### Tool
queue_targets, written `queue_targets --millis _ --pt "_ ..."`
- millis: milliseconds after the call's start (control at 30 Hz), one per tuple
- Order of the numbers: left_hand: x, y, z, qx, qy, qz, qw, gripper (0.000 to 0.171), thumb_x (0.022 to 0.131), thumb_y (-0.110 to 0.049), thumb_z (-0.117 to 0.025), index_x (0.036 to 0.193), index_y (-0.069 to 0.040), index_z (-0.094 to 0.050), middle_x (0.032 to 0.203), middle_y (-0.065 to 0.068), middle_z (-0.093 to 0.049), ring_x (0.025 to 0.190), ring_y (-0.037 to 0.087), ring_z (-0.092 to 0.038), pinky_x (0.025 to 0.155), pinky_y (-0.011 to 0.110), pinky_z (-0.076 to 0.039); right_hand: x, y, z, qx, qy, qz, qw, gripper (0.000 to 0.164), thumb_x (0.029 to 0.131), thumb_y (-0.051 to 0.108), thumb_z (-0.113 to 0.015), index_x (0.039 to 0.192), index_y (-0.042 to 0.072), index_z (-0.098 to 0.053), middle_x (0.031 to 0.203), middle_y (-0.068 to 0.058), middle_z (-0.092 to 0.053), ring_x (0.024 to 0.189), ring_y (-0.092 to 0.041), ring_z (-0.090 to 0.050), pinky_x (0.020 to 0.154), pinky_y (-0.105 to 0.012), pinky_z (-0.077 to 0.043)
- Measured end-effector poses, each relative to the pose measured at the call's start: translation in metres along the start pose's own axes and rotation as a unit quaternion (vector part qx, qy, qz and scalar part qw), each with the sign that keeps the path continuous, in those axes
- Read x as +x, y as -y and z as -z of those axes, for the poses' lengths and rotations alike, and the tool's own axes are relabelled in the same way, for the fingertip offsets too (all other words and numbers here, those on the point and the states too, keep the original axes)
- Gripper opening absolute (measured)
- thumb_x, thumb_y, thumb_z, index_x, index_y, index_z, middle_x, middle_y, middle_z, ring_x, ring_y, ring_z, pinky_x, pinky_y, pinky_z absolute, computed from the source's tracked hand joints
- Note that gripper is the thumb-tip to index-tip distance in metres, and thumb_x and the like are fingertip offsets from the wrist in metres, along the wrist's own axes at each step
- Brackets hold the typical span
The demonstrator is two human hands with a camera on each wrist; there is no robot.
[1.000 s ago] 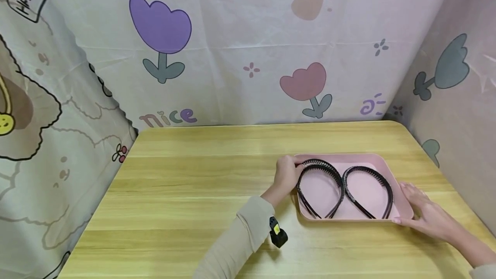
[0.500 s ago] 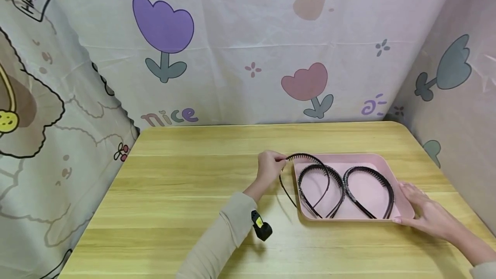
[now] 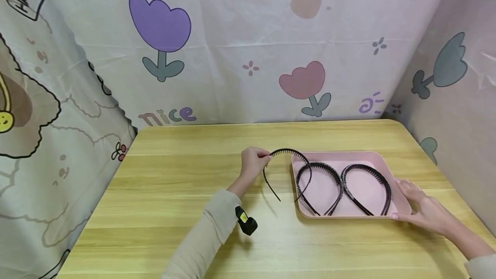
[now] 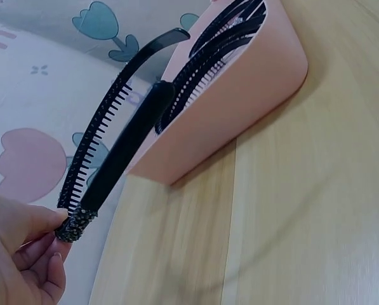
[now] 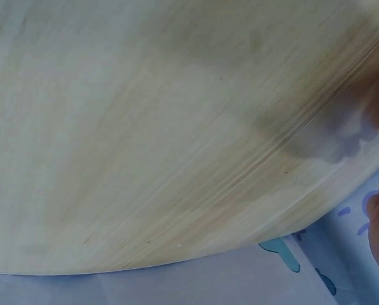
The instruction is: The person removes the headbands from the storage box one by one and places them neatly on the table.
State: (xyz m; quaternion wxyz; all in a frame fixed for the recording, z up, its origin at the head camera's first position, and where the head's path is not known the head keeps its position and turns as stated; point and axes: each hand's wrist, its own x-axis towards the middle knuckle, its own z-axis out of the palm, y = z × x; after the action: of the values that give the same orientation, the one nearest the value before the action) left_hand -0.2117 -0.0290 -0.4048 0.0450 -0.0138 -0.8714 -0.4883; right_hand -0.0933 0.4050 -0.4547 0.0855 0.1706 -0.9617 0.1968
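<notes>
A black toothed headband (image 3: 286,151) is raised off the tray's left side, pinched between thumb and fingers of my left hand (image 3: 253,162). In the left wrist view the headband (image 4: 91,149) shows comb teeth along its inner side and a glittery section at the fingertips of my left hand (image 4: 21,248). One of its ends overlaps the pink tray (image 3: 356,157) in the head view. Inside the tray lie more black headbands in two groups, a left one (image 3: 336,175) and a right one (image 3: 389,193). My right hand (image 3: 424,208) rests on the tray's right end, fingers straight along the rim.
The tray stands on the right half of a wooden table (image 3: 174,210). A patterned cloth (image 3: 232,20) hangs behind and at both sides. A small black wrist camera (image 3: 246,223) is strapped at the left sleeve.
My left hand has lifted one headband from the left group and carried it left, out past the tray's edge. The right hand and the tray stay in place.
</notes>
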Motion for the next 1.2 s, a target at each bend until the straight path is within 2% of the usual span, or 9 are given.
queue_targets --millis 133,233,367,567,733,800,933,1100,1200 --pt "0.002 0.007 0.006 0.005 -0.001 0.007 1.0 0.006 0.079 -0.007 -0.071 0.082 -0.003 -0.075 0.081 0.012 -0.073 0.073 0.021 -0.069 0.062 0.024 -0.055 -0.001 0.0 0.0 -0.003 0.0 -0.002 1.0 0.096 0.067 0.026 -0.08 0.144 0.0 -0.027 0.152 -0.019 -0.019 0.127 0.022 0.008 0.11 -0.016 0.011" --pt "0.003 0.012 0.01 0.008 -0.004 0.015 0.9999 0.007 0.079 -0.007 -0.071 0.083 -0.003 -0.075 0.081 0.012 -0.073 0.073 0.02 -0.069 0.062 0.024 -0.055 0.0 -0.001 0.001 -0.012 -0.001 0.001 1.0 0.097 0.067 0.027 -0.08 0.144 -0.001 -0.028 0.152 -0.017 -0.02 0.127 0.022 0.008 0.105 -0.007 0.011" --pt "0.005 0.018 0.017 0.011 -0.016 0.023 0.9995 0.007 0.079 -0.006 -0.071 0.083 -0.002 -0.075 0.082 0.013 -0.073 0.075 0.022 -0.069 0.063 0.026 -0.056 0.002 -0.001 0.002 -0.016 -0.001 0.004 1.0 0.096 0.067 0.027 -0.08 0.143 -0.002 -0.028 0.149 -0.025 -0.025 0.127 0.022 0.008 0.101 -0.002 0.011" --pt "0.01 0.025 0.023 0.016 -0.03 0.014 0.9993 0.007 0.079 -0.004 -0.07 0.083 0.0 -0.074 0.081 0.015 -0.072 0.073 0.022 -0.069 0.062 0.026 -0.056 0.001 -0.001 0.002 -0.008 0.002 -0.003 1.0 0.096 0.068 0.027 -0.079 0.143 -0.002 -0.027 0.146 -0.03 -0.025 0.127 0.022 0.009 0.109 -0.014 0.012" --pt "0.023 0.03 0.024 0.026 -0.048 -0.02 0.9983 0.006 0.078 -0.002 -0.071 0.081 0.003 -0.074 0.078 0.016 -0.072 0.067 0.023 -0.068 0.058 0.024 -0.054 0.003 -0.001 0.002 -0.01 -0.003 0.002 1.0 0.096 0.068 0.027 -0.079 0.144 -0.001 -0.027 0.145 -0.031 -0.027 0.126 0.022 0.008 0.106 -0.009 0.012" --pt "0.028 0.033 0.024 0.03 -0.056 -0.023 0.9977 0.006 0.078 -0.002 -0.071 0.08 0.003 -0.074 0.078 0.016 -0.072 0.067 0.023 -0.068 0.057 0.025 -0.054 0.005 0.0 0.002 -0.011 -0.006 0.009 1.0 0.096 0.068 0.026 -0.079 0.144 -0.001 -0.027 0.15 -0.022 -0.023 0.127 0.022 0.007 0.103 -0.004 0.011" --pt "0.036 0.04 0.023 0.04 -0.062 -0.013 0.9972 0.006 0.079 -0.002 -0.07 0.081 0.003 -0.074 0.079 0.016 -0.072 0.069 0.025 -0.068 0.06 0.028 -0.055 0.006 0.001 0.0 -0.011 -0.007 0.019 1.0 0.097 0.067 0.025 -0.08 0.144 0.001 -0.027 0.152 -0.011 -0.019 0.128 0.02 0.007 0.108 -0.011 0.01" --pt "0.041 0.051 0.018 0.054 -0.052 0.009 0.9972 0.006 0.079 -0.002 -0.07 0.081 0.002 -0.074 0.08 0.015 -0.072 0.075 0.024 -0.068 0.065 0.029 -0.055 0.003 0.0 0.0 -0.021 -0.003 0.026 0.999 0.099 0.066 0.026 -0.08 0.145 0.003 -0.026 0.149 -0.025 -0.025 0.129 0.019 0.009 0.106 -0.011 0.012" --pt "0.043 0.055 0.013 0.058 -0.052 0.019 0.9967 0.006 0.079 -0.001 -0.069 0.08 0.002 -0.074 0.08 0.015 -0.072 0.077 0.025 -0.066 0.068 0.03 -0.054 0.0 -0.001 0.0 -0.025 -0.007 0.029 0.999 0.099 0.065 0.026 -0.08 0.145 0.003 -0.027 0.151 -0.017 -0.023 0.13 0.018 0.009 0.105 -0.008 0.011"
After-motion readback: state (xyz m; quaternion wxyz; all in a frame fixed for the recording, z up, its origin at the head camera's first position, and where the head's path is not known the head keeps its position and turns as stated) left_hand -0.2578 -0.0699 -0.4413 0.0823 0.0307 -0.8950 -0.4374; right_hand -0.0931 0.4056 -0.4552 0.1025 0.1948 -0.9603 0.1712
